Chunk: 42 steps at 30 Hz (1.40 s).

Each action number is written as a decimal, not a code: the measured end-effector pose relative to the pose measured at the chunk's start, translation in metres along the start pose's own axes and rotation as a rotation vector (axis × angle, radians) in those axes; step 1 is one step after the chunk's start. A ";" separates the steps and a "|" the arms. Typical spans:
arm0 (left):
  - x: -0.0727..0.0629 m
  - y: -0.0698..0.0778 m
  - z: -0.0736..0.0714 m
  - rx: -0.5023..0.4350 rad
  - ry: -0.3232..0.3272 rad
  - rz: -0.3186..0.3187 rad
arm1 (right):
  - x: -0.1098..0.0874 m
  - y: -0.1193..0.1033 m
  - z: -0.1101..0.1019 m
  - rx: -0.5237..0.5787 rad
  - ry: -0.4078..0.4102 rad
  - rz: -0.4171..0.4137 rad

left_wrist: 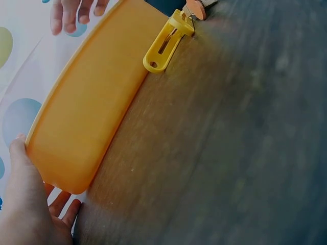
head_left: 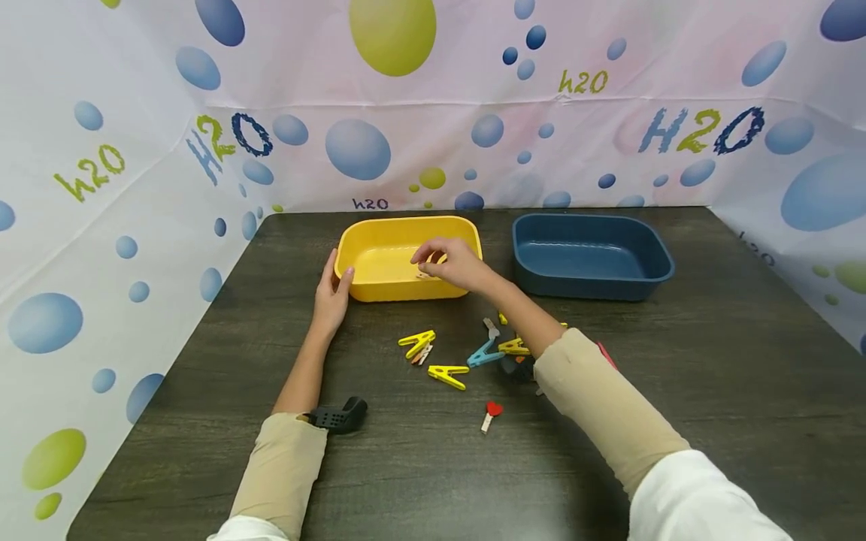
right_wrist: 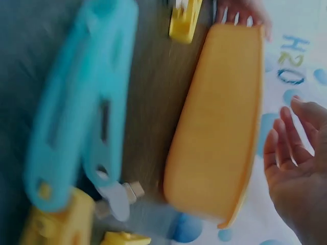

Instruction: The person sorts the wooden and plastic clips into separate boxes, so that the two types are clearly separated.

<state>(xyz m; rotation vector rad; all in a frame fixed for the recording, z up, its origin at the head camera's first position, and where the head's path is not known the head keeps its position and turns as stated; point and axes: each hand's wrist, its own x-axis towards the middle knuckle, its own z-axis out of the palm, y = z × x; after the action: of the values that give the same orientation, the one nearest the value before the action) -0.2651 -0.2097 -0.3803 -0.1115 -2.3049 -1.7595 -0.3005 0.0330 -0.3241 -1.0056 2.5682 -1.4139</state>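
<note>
A yellow plastic bin (head_left: 406, 291) stands at the back of the table. My left hand (head_left: 331, 300) holds its left end, thumb at the front near the rim and fingers along the side. Over the bin's inside hovers my right hand (head_left: 455, 263), fingers loosely bent, with nothing seen between them in the right wrist view. A small wooden clothespin (head_left: 423, 275) shows inside the bin just below that hand. In front of the bin lie yellow clothespins (head_left: 446, 375), a blue clothespin (head_left: 484, 354) and a small clothespin with a red heart (head_left: 494, 409).
To the right stands a dark blue bin (head_left: 588, 288). More pins and a dark item (head_left: 517, 368) lie partly hidden under the right forearm. A red piece (head_left: 607, 355) shows beyond the sleeve. Printed sheeting (head_left: 419, 173) borders the table behind and at the sides.
</note>
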 end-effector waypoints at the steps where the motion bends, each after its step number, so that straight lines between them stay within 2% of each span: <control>1: 0.002 -0.005 -0.001 0.007 0.000 0.001 | -0.004 -0.002 0.002 0.003 -0.027 -0.011; 4: 0.006 -0.019 -0.003 0.045 0.010 0.005 | -0.017 -0.008 0.012 0.014 -0.123 -0.039; 7: 0.007 -0.024 -0.004 0.072 0.014 0.016 | -0.031 -0.009 0.020 0.035 -0.247 -0.044; 10: 0.009 -0.021 -0.003 0.052 0.006 0.025 | -0.042 -0.004 0.024 0.037 -0.342 -0.039; 13: 0.005 -0.007 -0.001 0.036 -0.004 0.023 | -0.050 0.003 0.027 0.033 -0.390 -0.032; 17: -0.001 0.011 0.000 0.043 -0.007 0.012 | -0.057 0.012 0.029 0.032 -0.401 -0.029; 21: -0.003 0.016 -0.002 0.045 -0.008 0.008 | -0.059 0.017 0.030 0.036 -0.382 -0.036; 28: 0.010 -0.021 -0.001 0.064 0.011 0.023 | -0.062 0.022 0.030 0.063 -0.386 -0.047; 31: 0.010 -0.021 -0.001 0.060 0.007 0.020 | -0.063 0.022 0.030 0.053 -0.391 -0.042; 34: 0.008 -0.016 -0.002 0.029 0.000 0.022 | -0.063 0.023 0.031 0.038 -0.393 -0.050; 37: 0.003 -0.002 -0.002 0.008 -0.010 0.020 | -0.062 0.024 0.031 0.034 -0.402 -0.050; 42: -0.006 0.016 0.000 0.042 -0.018 0.014 | -0.063 0.026 0.033 0.037 -0.424 -0.041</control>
<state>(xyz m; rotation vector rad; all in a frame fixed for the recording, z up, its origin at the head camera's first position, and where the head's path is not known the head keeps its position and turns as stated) -0.2561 -0.2051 -0.3668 -0.1359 -2.3468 -1.7093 -0.2537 0.0531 -0.3794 -1.2060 2.2190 -1.1034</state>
